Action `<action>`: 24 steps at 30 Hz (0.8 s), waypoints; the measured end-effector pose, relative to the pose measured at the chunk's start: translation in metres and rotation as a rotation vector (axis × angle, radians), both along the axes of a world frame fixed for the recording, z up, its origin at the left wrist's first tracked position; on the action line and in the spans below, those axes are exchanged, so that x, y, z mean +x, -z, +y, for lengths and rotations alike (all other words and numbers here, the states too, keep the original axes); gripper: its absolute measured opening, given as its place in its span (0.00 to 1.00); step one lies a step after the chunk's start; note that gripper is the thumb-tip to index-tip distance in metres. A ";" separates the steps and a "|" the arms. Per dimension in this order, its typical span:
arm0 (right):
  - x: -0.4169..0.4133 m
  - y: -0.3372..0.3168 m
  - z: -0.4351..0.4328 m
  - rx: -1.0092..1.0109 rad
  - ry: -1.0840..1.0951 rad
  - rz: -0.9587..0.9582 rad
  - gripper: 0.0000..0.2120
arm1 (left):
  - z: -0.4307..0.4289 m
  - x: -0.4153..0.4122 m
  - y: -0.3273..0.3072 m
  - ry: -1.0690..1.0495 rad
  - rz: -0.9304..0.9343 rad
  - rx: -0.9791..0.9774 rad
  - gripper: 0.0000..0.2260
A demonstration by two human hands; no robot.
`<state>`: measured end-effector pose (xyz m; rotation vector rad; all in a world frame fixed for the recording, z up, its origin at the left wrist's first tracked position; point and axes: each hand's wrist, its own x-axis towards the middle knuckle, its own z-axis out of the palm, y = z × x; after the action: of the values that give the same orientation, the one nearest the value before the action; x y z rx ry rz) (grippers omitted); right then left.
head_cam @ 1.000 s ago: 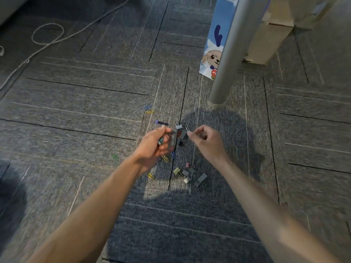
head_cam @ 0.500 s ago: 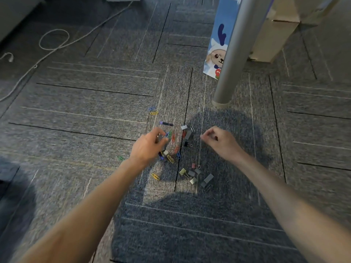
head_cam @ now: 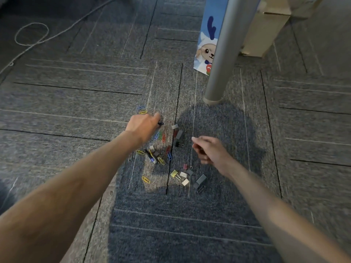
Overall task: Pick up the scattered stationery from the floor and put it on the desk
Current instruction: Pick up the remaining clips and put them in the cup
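Dim light from behind throws a broad shadow on the carpet [head_cam: 76, 103]; motion blur softens the edges.

Probably an office we're seeing: grey carpet tiles [head_cam: 76, 103] are covering the floor, a metal desk leg [head_cam: 224, 54] is standing by a cardboard box [head_cam: 266, 31], cable [head_cam: 11, 63] trailing.

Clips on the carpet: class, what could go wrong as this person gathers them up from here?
1. The two paper clips beyond the left hand and the lone yellow clip lie apart from the rest, so they may be missed.
2. The right hand is curled, perhaps holding something; grabbing the binder clips too could spill it.
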<state>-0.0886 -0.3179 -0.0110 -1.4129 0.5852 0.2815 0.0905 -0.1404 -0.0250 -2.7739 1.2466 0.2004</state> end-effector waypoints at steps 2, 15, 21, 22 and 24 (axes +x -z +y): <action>0.009 0.002 -0.002 -0.446 -0.186 -0.032 0.16 | -0.001 0.002 0.004 -0.014 0.061 -0.031 0.10; 0.068 -0.012 -0.008 -1.377 -0.980 -0.282 0.21 | 0.036 -0.045 -0.031 -0.719 1.537 -1.167 0.15; 0.074 -0.009 -0.004 -1.239 -0.900 -0.140 0.10 | 0.069 -0.057 -0.027 -0.832 1.650 -1.260 0.04; 0.073 -0.007 -0.002 -1.113 -0.794 -0.115 0.11 | 0.072 -0.059 -0.025 -0.857 1.666 -1.294 0.03; 0.067 -0.005 0.004 -0.656 -0.462 -0.083 0.12 | 0.073 -0.063 -0.024 -0.928 1.672 -1.373 0.02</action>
<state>-0.0213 -0.3134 -0.0063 -2.1868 0.2776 0.4161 0.0279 -0.0673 -0.0012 -3.6237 -0.8159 3.1636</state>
